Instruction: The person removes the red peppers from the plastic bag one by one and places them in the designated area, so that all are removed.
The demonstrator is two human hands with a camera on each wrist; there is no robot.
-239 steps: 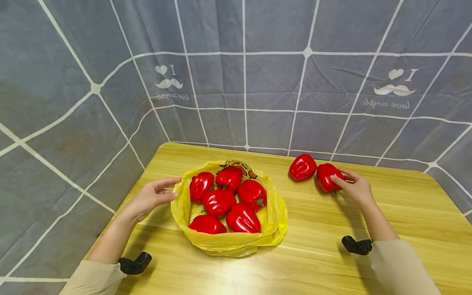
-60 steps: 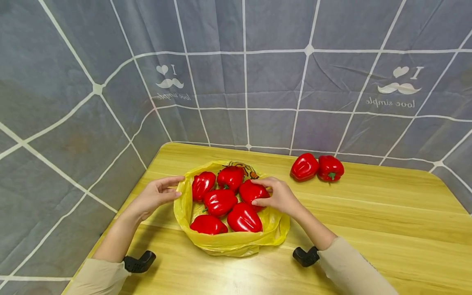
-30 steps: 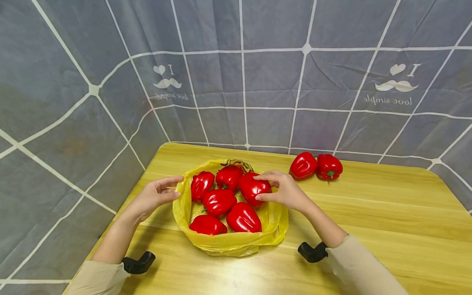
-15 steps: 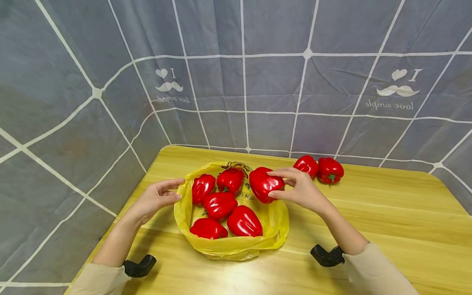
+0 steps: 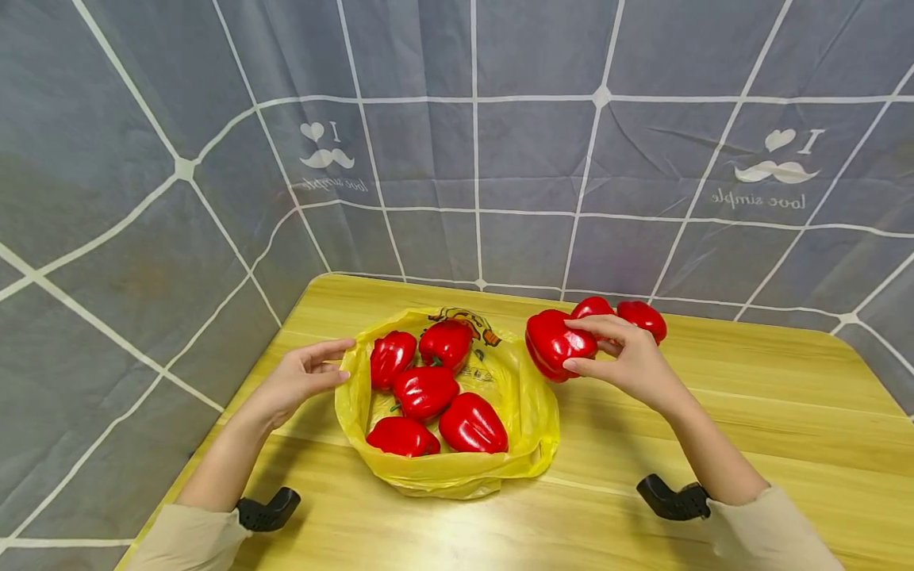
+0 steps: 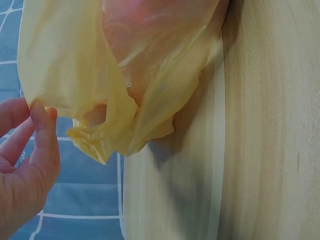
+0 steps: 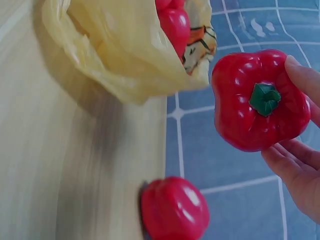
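L hand (image 5: pixel 300 381) pinches bag (image 5: pixel 457 478) edge; R hand (image 5: pixel 631 363) pinches pepper (image 5: pixel 553 347) betw. thumb & fingers.
Bag, w/ 5 peppers (image 5: pixel 425 391) inside, could tear or slump if L tugs; held pepper, aloft by bag's R edge, might slip (glossy skin) or bump 2 far-R peppers (image 5: pixel 644 319).

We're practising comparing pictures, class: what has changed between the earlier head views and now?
The right hand let go of the far-right pepper, took hold of another pepper inside the yellow bag, lifted it out and moved it right. The five other bagged peppers stayed put; the left hand still pinches the bag's left edge.
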